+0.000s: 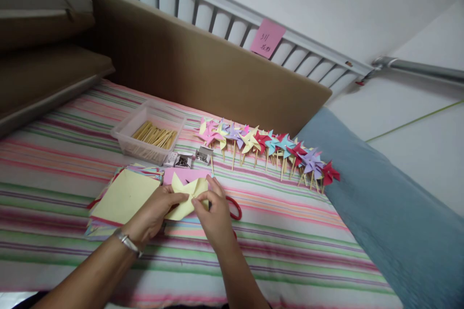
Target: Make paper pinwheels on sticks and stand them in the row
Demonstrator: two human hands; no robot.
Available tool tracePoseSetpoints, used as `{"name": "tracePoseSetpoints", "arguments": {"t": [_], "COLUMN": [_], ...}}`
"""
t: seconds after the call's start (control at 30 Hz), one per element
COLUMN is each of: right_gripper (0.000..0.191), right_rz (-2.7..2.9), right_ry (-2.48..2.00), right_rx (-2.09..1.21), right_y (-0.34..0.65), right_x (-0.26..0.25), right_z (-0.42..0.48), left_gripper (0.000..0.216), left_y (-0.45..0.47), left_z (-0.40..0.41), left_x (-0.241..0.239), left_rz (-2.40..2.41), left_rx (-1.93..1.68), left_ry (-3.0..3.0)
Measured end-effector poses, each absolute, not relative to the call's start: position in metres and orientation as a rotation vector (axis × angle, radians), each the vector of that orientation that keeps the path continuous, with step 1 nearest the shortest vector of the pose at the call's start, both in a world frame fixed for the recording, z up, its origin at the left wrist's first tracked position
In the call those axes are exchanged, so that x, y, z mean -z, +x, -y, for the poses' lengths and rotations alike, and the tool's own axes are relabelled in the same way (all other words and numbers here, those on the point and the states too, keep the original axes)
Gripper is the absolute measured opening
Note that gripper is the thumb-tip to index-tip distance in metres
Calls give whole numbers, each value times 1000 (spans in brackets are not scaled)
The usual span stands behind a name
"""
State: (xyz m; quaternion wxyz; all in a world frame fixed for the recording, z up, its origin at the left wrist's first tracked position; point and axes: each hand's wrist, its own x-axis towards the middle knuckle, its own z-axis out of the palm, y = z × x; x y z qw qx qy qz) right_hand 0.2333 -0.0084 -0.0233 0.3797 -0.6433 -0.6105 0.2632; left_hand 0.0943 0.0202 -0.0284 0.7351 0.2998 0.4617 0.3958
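A pale yellow paper pinwheel [184, 210], its corners partly folded inward, is held between my two hands. My left hand [155, 210] pinches its left side, thumb on top near the middle. The right hand [214, 210] has thumb and fingertips closed on the paper close to the centre; whether a pin is there I cannot make out. Under the pinwheel lie a pink sheet [174, 175] and other coloured paper. Red-handled scissors [237, 208] rest partly hidden behind my right hand. A stack of square paper [126, 195], yellow on top, lies left of my left hand.
Beyond my hands stand a clear plastic box [126, 147] of short wooden sticks [155, 135] and small open boxes [184, 161] of metal pins. Finished pinwheels [250, 141] on sticks form a row at the right. A cardboard panel [203, 63] borders the striped cloth [290, 251].
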Motion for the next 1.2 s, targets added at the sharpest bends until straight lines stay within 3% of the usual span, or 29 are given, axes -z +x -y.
{"name": "tracePoseSetpoints", "arguments": {"t": [0.87,1.03,1.2], "right_gripper": [5,41,53], "right_rz": [1487,1533,1855], "right_ry": [-1684,-1654,-1562], "right_rx": [-650,-550,-652], "right_y": [236,248,249], "right_x": [29,13,7], "right_z": [5,10,18], "left_gripper": [15,21,16], "left_y": [94,89,95], "left_z": [-24,-27,-22], "left_x": [32,39,45], "left_rz": [-1122,-1085,-1050], "left_rx": [-816,-690,-570], "left_ry": [823,930,1115]}}
